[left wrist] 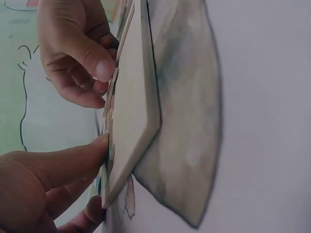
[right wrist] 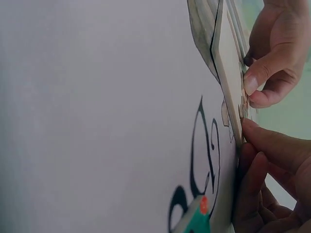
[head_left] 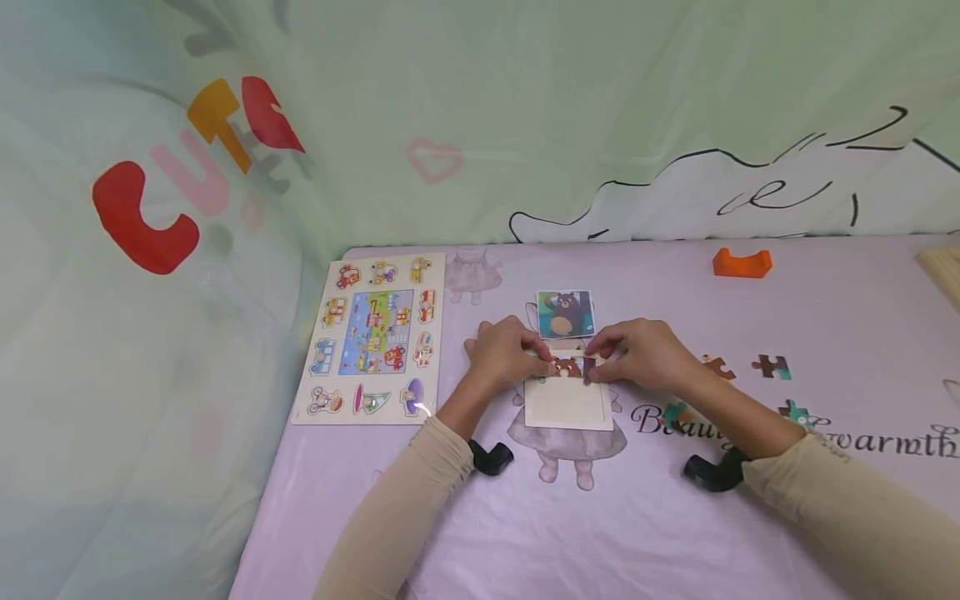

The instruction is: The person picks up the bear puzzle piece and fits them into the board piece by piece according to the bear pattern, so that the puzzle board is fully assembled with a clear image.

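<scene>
A small pale wooden puzzle board (head_left: 566, 408) lies on the table with joined jigsaw pieces (head_left: 567, 367) showing a brown bear's head along its far end. My left hand (head_left: 506, 354) pinches the far left corner, thumb on the pieces. At the far right corner my right hand (head_left: 641, 358) does the same; a dark piece shows beside its thumb. In the right wrist view, the right hand (right wrist: 277, 170) has its thumb over the board's edge, other fingers curled alongside. Just beyond the board is a bear picture card (head_left: 566, 315).
Several loose jigsaw pieces (head_left: 772, 367) are scattered to the right, some near the right forearm. A larger vehicle puzzle board (head_left: 431, 408) lies at left. An orange block (head_left: 742, 262) stands at the back, and a wooden edge (head_left: 941, 271) shows at far right.
</scene>
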`<state>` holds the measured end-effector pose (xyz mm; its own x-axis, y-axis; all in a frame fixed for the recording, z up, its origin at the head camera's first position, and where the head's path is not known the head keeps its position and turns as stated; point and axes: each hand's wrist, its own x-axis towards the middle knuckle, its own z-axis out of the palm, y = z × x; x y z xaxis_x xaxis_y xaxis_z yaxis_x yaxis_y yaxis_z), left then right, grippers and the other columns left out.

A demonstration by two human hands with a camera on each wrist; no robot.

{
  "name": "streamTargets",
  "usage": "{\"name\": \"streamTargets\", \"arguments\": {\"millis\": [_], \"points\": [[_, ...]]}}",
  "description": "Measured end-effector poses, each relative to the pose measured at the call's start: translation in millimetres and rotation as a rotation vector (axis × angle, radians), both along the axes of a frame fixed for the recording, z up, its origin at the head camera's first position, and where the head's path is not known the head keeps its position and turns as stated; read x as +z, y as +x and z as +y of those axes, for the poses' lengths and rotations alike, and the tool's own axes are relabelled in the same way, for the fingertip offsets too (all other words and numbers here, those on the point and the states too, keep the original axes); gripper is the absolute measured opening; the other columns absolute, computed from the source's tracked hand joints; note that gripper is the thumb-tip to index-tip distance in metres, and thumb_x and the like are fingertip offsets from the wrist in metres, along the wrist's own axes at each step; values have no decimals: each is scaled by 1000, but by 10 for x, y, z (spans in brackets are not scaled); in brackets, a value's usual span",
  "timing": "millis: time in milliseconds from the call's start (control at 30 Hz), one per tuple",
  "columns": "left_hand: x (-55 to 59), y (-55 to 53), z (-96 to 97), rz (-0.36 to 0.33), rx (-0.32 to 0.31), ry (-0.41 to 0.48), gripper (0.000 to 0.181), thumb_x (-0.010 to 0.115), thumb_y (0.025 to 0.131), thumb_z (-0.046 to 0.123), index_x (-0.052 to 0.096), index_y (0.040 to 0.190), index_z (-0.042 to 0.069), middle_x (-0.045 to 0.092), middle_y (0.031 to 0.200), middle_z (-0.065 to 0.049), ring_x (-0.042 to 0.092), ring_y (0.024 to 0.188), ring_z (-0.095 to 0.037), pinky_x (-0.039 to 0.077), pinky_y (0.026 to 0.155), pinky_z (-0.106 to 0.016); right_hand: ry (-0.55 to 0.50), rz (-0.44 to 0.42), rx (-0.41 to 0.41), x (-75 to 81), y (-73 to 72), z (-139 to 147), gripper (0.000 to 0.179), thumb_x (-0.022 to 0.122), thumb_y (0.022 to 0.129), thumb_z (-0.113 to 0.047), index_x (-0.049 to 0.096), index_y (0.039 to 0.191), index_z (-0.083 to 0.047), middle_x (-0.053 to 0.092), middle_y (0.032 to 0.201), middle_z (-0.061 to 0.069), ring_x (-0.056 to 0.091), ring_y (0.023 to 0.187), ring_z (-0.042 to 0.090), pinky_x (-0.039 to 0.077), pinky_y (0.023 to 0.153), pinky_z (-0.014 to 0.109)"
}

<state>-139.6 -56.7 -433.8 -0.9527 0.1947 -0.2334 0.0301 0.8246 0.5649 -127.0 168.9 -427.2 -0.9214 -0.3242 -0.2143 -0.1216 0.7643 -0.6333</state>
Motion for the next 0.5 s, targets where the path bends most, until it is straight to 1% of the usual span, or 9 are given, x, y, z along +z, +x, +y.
{"name": "streamTargets", "arguments": {"millis": [167, 267, 400, 500], "points": [[29, 2, 24, -10, 9, -2, 16, 90, 75, 34, 76, 67, 32, 67, 92, 11, 49, 99, -25, 33, 88, -54, -23, 15, -6, -7, 20, 0, 26, 88, 80, -23, 82, 103, -14, 78, 104, 8, 58, 89, 22, 40, 71, 32], [37, 5, 40, -13, 16, -6, 19, 90, 75, 36, 75, 65, 30, 67, 86, 11, 49, 100, -26, 34, 89, -55, -26, 16, -6, -8, 28, 6, 24, 87, 80, -23, 82, 103, -15, 78, 107, 10, 60, 92, 23, 40, 73, 32], [28, 16, 70, -2, 34, -21, 29, 90, 73, 46, 71, 60, 28, 64, 84, 10, 50, 101, -27, 35, 89, -57, -21, 9, -6, 0, 26, 3, 23, 87, 81, -22, 82, 102, -16, 78, 108, 10, 59, 92, 23, 40, 72, 32], [9, 29, 112, 22, 47, -46, 40, 90, 68, 56, 67, 55, 27, 61, 83, 9, 50, 98, -25, 35, 86, -54, -19, 2, -9, 1, 21, 1, 21, 87, 81, -22, 83, 101, -16, 78, 108, 10, 61, 94, 24, 41, 73, 31]]}}
